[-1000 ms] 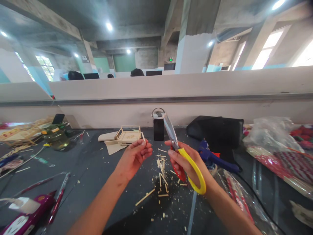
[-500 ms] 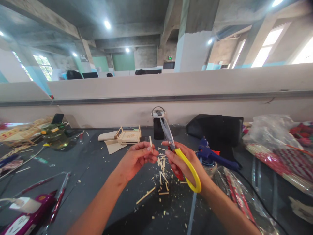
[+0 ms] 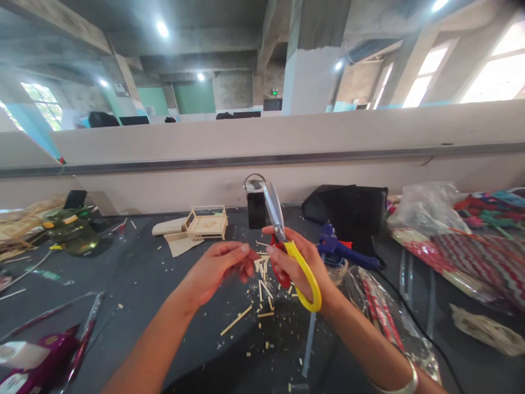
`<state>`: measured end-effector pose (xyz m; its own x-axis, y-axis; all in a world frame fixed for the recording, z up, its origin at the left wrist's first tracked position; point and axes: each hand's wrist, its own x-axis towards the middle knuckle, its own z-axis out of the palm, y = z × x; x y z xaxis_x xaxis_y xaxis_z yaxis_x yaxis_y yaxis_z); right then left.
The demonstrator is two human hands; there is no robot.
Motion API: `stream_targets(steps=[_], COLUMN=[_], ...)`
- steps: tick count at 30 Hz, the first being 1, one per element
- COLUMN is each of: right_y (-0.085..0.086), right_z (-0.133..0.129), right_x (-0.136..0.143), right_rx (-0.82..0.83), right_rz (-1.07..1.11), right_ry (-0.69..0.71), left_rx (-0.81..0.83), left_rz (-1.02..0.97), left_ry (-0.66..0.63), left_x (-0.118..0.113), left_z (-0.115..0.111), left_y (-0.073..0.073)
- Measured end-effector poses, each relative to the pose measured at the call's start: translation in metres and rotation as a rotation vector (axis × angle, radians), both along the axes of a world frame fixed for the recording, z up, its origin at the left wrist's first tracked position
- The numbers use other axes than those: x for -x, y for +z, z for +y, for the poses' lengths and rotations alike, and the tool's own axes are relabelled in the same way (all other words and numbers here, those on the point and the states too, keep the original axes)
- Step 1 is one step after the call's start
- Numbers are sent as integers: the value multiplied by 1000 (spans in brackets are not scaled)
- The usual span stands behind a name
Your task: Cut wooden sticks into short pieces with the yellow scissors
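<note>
Clasped in the right grip (image 3: 292,264), yellow-and-red-handled silver-bladed scissors (image 3: 279,227) are pointed forward; for the left grip (image 3: 221,265), closure cannot be told.

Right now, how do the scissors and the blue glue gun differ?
The scissors have yellow and red handles, while the glue gun is dark blue. The scissors are raised in the right hand; the glue gun lies unheld. Both are hand tools.

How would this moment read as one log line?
right hand: holds scissors | left hand: hovers, grip unclear | table: scattered stick pieces
</note>
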<state>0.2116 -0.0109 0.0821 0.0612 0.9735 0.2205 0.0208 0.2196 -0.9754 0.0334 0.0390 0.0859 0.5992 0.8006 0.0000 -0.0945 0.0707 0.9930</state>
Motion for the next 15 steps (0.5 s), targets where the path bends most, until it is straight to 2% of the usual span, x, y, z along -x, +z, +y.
stream_targets(steps=[7,15], right_y=[4,-6], right_z=[-1,3], right_x=[2,1], right_rx=[49,-24], right_rz=[36,-67], right_ry=[4,-79], left_rx=[-74,-30], left_rz=[48,43], left_ry=[-19,7], left_x=[-2,-12], left_z=[-4,-9], left_y=[3,-2])
